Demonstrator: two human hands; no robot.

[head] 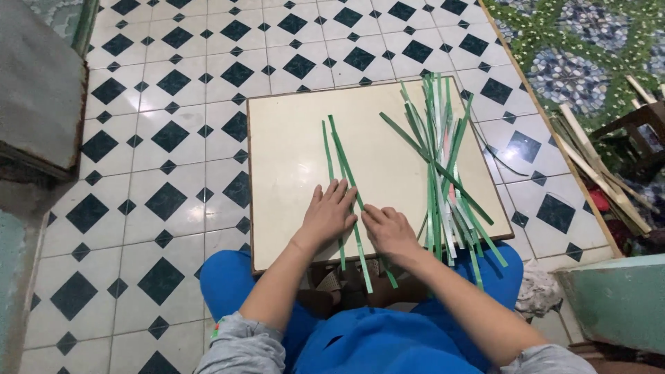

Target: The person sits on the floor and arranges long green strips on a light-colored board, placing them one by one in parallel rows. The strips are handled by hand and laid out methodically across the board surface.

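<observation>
A cream square board (291, 138) rests on my lap over blue trousers. Two or three long green strips (339, 156) lie on it, running from the middle toward the near edge. My left hand (329, 213) lies flat on top of these strips with fingers spread. My right hand (389, 230) presses on the strips just to the right, fingers bent, near the board's front edge. A pile of several green and white strips (443, 159) lies along the right side of the board, overhanging the near edge.
The floor is white tile with dark diamonds (166, 138). A patterned green mat (582, 55) with wooden slats (596, 173) lies at the right. A grey slab (38, 90) sits at the left, a green box (616, 298) at the lower right.
</observation>
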